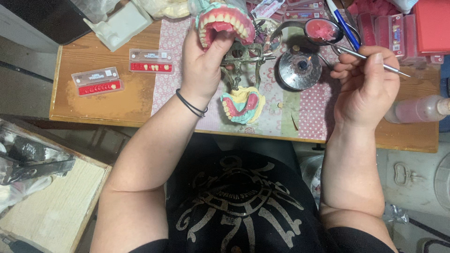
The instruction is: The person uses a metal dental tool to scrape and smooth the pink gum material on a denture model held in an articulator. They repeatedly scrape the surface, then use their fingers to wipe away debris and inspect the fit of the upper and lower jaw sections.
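Two hands are busy over a wooden table [93, 100]. One, the left hand [202, 65], is wrapped around a set of pink false teeth [225, 21] and holds it up, with the thumb pressed on its underside. A black band sits on that wrist. Just below it lies a second set of teeth [243, 104] on a blue and yellow base, by a metal frame [243, 56] (the kind with hinges). The right hand [368, 82] pinches a thin metal tool [375, 62] between thumb and fingers, near a small round burner [300, 69]. Well off to the left lie two flat red cases of spare teeth [151, 61].
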